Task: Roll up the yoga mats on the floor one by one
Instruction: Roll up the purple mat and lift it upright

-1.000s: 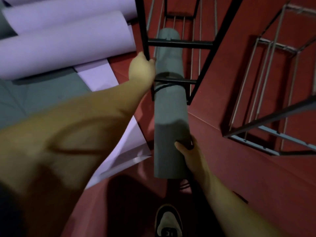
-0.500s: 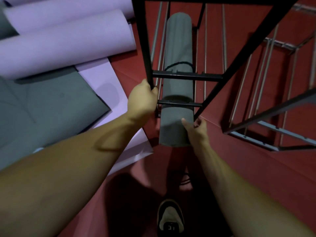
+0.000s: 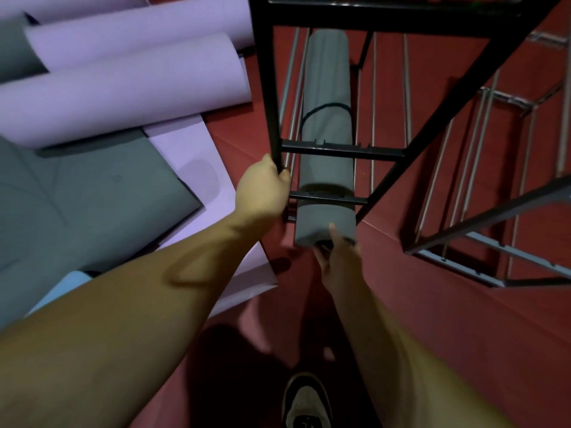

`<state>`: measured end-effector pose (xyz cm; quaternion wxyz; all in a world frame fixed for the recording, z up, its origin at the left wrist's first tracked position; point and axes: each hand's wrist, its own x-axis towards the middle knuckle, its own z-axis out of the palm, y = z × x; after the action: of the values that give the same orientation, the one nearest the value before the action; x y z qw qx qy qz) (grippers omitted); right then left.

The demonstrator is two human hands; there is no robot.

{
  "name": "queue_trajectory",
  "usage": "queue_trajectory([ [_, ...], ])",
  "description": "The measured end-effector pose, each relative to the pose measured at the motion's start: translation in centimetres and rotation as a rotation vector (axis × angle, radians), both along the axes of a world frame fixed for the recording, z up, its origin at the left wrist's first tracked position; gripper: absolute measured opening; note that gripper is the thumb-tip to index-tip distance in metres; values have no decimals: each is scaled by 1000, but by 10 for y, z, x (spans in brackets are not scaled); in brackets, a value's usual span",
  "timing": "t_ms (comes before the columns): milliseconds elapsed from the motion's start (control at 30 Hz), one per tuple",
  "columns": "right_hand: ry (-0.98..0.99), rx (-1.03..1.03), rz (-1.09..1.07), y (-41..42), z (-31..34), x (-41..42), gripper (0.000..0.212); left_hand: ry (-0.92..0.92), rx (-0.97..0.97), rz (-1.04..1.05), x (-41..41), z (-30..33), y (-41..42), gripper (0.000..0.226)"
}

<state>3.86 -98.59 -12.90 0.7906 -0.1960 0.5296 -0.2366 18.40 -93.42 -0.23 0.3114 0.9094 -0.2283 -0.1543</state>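
Red floor [image 3: 432, 319] underfoot, black metal rack [image 3: 386, 152] standing on it. Inside the rack: rolled grey mat [image 3: 326, 125], long axis pointing away, near end poking out. Right hand [image 3: 338, 257] pressed against that end, fingers loose. Left hand [image 3: 262, 193] clenched around the rack's left post. Left of the rack: purple rolls [image 3: 123, 84].

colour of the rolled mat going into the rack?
Grey rolled mat, with a thin black cord looped around it. Head view, the only one, shows it clearly.

rolled mat [image 3: 326, 125] inside rack [image 3: 340, 152], flat mats [image 3: 92, 205] left
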Motion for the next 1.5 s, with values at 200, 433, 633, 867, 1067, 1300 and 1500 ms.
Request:
queue_trajectory([
  [200, 74, -51, 66, -6, 6, -1, 54, 75, -9, 11, -1, 3, 1, 26],
  [433, 221, 6, 377, 68, 49, -1, 25, 301, 49, 45, -7, 17, 82, 48],
  [633, 135, -169, 915, 189, 142, 34, 12, 424, 82, 344, -32, 61, 279, 23],
  [867, 59, -602, 1560, 322, 263, 34, 14, 440, 65, 565, -125, 168, 480, 21],
  [1067, 3, -914, 1980, 433, 348, -1, 20, 425, 56, 665, -208, 227, 618, 21],
  [1300, 130, -1475, 2420, 499, 375, -21, 22, 451, -39, 734, -240, 242, 705, 25],
  [1500, 385, -1618, 2412, 470, 346, 25, 17, 417, -3, 641, -183, 224, 692, 27],
])
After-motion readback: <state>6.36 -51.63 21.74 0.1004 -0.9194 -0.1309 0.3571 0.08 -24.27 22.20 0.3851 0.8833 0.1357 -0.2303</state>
